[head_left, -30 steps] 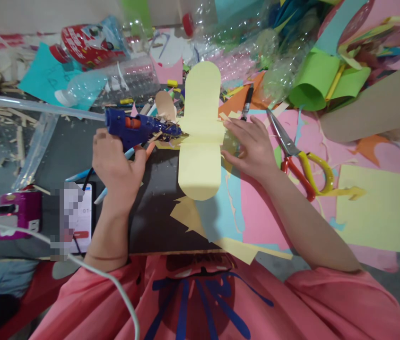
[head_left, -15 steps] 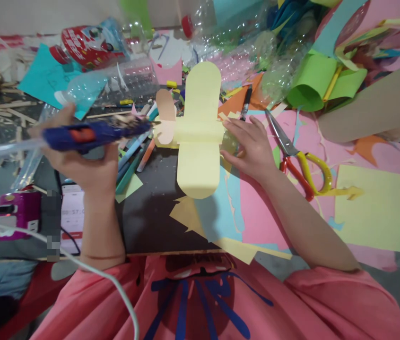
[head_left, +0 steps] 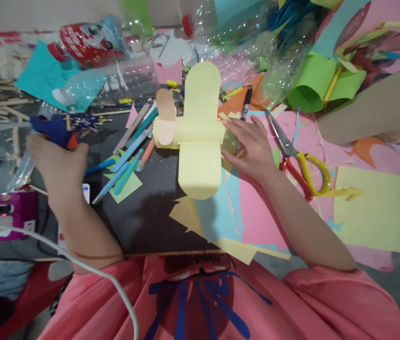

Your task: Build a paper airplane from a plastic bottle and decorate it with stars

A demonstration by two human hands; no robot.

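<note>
At the left, my left hand (head_left: 61,165) is closed around a dark blue hot glue gun (head_left: 49,128), its nozzle turned to the right; some of the fingers are hidden behind it. A pale yellow paper model (head_left: 200,130), shaped like an airplane with two rounded wings, sits in the middle. A brown-and-pink paper piece (head_left: 166,115) is on its left end. My right hand (head_left: 253,148) holds the model's right end, where clear plastic shows between thumb and fingers.
Several markers (head_left: 129,156) lie left of the model. Open scissors (head_left: 292,156) rest on pink paper to the right. Clear plastic bottles (head_left: 115,82) and a red-labelled bottle (head_left: 90,45) lie behind. A purple power adapter (head_left: 17,215) and a white cable (head_left: 90,269) are at the left.
My left hand has carried the glue gun leftward, away from the model's left end, uncovering the markers. My right hand and the paper model have hardly moved.
</note>
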